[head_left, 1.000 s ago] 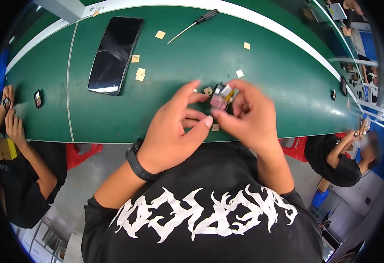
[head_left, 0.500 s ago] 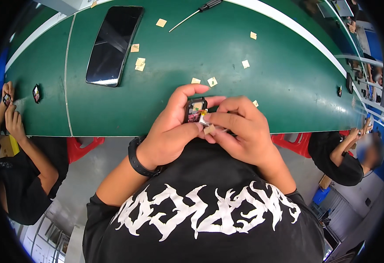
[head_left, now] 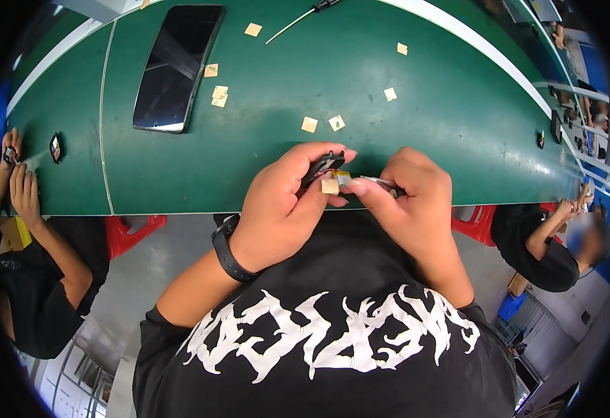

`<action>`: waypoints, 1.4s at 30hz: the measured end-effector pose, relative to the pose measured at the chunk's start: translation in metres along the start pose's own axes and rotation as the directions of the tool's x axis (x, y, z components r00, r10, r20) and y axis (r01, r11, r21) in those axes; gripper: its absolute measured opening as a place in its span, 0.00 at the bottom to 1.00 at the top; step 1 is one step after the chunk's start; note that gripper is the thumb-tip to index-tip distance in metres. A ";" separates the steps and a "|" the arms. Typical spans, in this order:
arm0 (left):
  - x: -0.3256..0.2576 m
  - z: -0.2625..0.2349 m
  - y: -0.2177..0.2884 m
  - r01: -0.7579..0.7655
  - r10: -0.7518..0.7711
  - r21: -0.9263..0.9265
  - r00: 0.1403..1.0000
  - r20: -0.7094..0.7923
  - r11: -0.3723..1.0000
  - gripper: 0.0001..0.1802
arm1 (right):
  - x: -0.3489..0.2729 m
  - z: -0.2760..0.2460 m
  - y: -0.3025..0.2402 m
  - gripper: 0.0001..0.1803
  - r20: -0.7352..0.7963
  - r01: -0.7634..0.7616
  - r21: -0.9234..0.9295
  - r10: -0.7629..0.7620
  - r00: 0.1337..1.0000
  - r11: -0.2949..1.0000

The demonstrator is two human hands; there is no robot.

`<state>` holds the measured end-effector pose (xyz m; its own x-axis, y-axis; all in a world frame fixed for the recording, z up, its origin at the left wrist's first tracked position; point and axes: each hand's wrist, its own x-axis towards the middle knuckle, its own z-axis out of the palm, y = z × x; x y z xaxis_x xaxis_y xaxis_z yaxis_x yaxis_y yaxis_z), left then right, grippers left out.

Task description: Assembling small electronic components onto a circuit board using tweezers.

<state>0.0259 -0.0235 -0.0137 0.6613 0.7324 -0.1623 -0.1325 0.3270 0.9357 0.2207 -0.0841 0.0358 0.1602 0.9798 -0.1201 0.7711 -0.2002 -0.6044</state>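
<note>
Over the near part of the green table (head_left: 249, 174), a small black casing (head_left: 322, 167) is held tilted. Thin red wire (head_left: 328, 173) shows at the casing, next to a silver-and-yellow block (head_left: 342, 178); a beige square pad (head_left: 330, 187) sits just beside the block. The left hand (head_left: 280, 198) grips the casing between thumb and curled fingers. The right hand (head_left: 416, 191) pinches a slim grey item (head_left: 380, 182), kind unclear; its thumb tip is at the block's edge, but contact cannot be confirmed. Caution: a pull on the block could strain the wire or its joint if slack is short. A slipping left grip could drop the casing, since no surface appears to support it. The pad could be knocked askew by a stray fingertip. Beyond the hands lie two paper squares (head_left: 309, 124), then a phone (head_left: 178, 70) at left and a screwdriver (head_left: 292, 26) at the far side.
</note>
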 end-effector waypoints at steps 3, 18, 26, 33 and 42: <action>-0.002 0.000 -0.001 0.012 -0.012 -0.007 1.000 0.013 1.000 0.19 | 0.001 -0.008 -0.009 0.14 -0.018 0.083 0.145 -0.081 0.997 0.986; -0.002 0.004 -0.004 -0.028 0.030 0.135 0.999 -0.015 0.990 0.20 | -0.003 0.005 -0.007 0.11 0.017 0.306 -0.221 -0.310 0.951 0.926; -0.002 0.000 0.003 -0.015 0.013 0.097 1.000 0.024 0.995 0.18 | -0.004 0.006 -0.007 0.11 0.042 0.283 -0.121 -0.280 0.959 0.952; -0.004 -0.004 0.003 0.065 -0.061 -0.102 0.997 0.049 0.993 0.18 | 0.001 0.005 0.001 0.07 0.107 0.177 0.190 -0.200 0.974 0.966; -0.005 -0.005 0.001 0.021 -0.015 -0.063 0.995 0.097 0.998 0.17 | -0.003 0.002 0.033 0.29 0.076 -0.042 0.725 -0.020 0.997 0.688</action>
<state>0.0186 -0.0237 -0.0140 0.7317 0.6660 -0.1453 -0.1644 0.3793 0.9106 0.2442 -0.0937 0.0144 0.0975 0.9810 -0.1680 0.0770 -0.1757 -0.9814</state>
